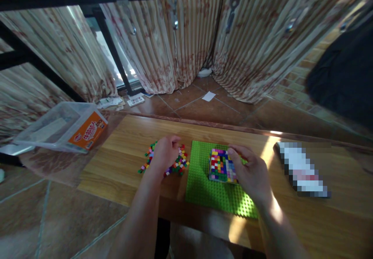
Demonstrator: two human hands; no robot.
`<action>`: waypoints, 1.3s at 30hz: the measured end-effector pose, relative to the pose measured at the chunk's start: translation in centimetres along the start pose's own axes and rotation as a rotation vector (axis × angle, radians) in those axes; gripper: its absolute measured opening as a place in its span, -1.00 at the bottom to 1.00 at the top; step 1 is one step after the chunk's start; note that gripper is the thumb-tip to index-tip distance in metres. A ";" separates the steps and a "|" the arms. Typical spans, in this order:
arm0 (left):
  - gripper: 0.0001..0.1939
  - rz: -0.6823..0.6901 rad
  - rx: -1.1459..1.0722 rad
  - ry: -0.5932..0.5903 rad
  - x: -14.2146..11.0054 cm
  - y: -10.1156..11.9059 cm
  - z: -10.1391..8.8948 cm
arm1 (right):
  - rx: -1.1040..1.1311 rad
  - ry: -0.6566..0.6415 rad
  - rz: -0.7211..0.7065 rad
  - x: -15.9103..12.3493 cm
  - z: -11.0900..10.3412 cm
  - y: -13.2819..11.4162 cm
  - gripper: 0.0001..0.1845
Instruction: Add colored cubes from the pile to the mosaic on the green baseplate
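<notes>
A bright green studded baseplate (201,191) lies on the wooden table. On it sits a rectangular block of many small coloured toy bricks (220,165). My right hand (252,173) is closed on the right side of this block, thumb over its top and near edge. My left hand (166,154) is over a loose pile of tiny coloured bricks (182,161) left of the baseplate. Its fingers are curled inward, and whatever they hold is hidden from view.
A clear plastic bin (61,130) with an orange label stands beyond the table's left end. To the right, a pixelated object (301,169) lies on the table (116,165). Striped curtains (192,45) hang behind, with papers (209,96) on the tiled floor. Something dark intrudes at upper right.
</notes>
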State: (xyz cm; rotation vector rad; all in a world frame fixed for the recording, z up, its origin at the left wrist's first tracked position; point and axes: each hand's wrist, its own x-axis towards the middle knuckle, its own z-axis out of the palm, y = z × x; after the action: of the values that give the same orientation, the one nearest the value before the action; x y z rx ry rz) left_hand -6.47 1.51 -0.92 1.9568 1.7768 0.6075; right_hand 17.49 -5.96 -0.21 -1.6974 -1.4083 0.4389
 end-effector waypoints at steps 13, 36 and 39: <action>-0.82 0.152 0.247 -0.067 -0.8 1.6 1.0 | -0.030 0.051 -0.035 0.0 0.0 0.2 -0.71; -0.86 0.113 -0.668 -0.101 -1.2 3.5 1.5 | 0.139 0.124 -0.200 -0.5 0.3 -0.4 -0.83; -0.84 0.018 -0.984 -0.164 -1.6 4.5 1.9 | 0.108 0.129 -0.289 -0.9 0.5 -1.3 -0.87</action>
State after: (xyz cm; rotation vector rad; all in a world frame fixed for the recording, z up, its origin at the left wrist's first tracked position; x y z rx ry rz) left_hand -1.83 -0.57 0.14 1.2709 1.0240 1.0350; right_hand 16.01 -6.55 0.32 -1.3843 -1.4784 0.2347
